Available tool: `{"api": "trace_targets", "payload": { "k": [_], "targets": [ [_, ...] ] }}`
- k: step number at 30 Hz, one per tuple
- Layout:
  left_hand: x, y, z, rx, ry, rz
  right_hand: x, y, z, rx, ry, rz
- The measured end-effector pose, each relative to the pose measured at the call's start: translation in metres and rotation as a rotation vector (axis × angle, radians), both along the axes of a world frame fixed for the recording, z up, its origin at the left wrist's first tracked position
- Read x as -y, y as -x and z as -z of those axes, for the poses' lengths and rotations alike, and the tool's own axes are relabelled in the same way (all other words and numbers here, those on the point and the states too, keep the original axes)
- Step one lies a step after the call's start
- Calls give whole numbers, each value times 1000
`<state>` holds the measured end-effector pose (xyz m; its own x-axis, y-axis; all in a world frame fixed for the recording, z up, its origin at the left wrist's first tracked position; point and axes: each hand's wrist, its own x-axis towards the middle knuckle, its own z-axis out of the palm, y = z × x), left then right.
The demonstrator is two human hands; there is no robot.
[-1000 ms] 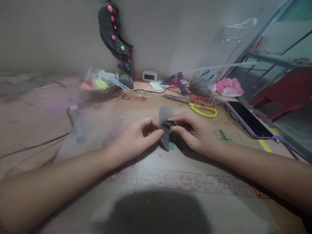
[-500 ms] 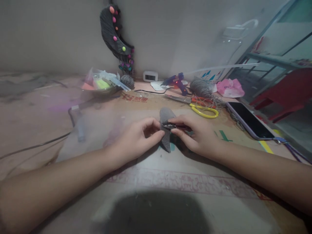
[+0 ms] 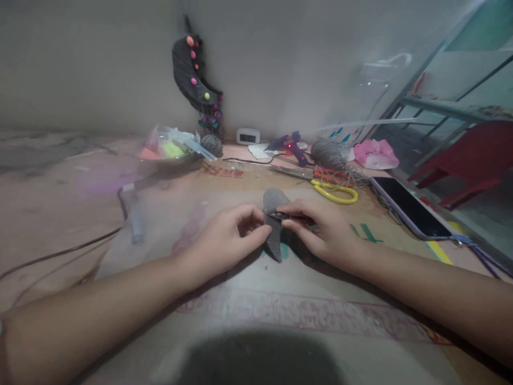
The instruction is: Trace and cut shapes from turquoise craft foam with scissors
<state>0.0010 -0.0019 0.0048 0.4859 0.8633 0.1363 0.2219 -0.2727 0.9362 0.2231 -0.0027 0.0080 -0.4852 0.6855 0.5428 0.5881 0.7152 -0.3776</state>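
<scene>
The desk [image 3: 60, 206] fills most of the view, running back to a pale wall. Beyond its right edge stands a red plastic chair [image 3: 481, 149]. A broad sheet of printed cardboard [image 3: 224, 187] covers the middle of the desk. On the wall hangs a dark crescent-shaped ornament [image 3: 186, 77] dotted with bright balls. The left hand [image 3: 232, 230] and right hand [image 3: 324, 230] face each other above the cardboard.

At the back left sits a bowl [image 3: 172, 162] of colorful material and clear sticks. At the back right are a glue gun [image 3: 292, 147] with a glowing red light, a gray yarn skein [image 3: 328, 152] and, beside it, a crumpled pink bag [image 3: 374, 155]. Yellow-handled scissors [image 3: 336, 201] lie in front of the skein, left of a smartphone [image 3: 411, 206].

Between the hands is a gray, ribbed, tapering piece [image 3: 274, 243], narrow end toward the wearer. The left fingers are clamped on its left edge. A small white digital clock [image 3: 248, 137] stands by the wall. Smallest is a dark implement [image 3: 276, 216], its kind unclear, pinched in the right fingers against the piece.
</scene>
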Motion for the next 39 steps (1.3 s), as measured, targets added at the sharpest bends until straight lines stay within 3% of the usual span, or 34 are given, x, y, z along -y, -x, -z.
{"api": "trace_targets", "payload": {
  "k": [6,10,17,24,30,39],
  "targets": [
    [-7,-2,1,100,105,-96,1,4,-4,-233,243,133],
    [-8,-3,2,193,139,-71,-5,8,-9,-242,440,98],
    [-4,-3,0,136,92,12,-6,14,-7,-235,506,84],
    [-4,-1,-1,59,45,7,1,16,-12,-202,565,96],
    [-5,0,-3,101,85,9,1,14,-9,-318,774,80],
    [-3,2,-2,-77,-19,7,-1,13,-6,-359,734,51]
  ]
}}
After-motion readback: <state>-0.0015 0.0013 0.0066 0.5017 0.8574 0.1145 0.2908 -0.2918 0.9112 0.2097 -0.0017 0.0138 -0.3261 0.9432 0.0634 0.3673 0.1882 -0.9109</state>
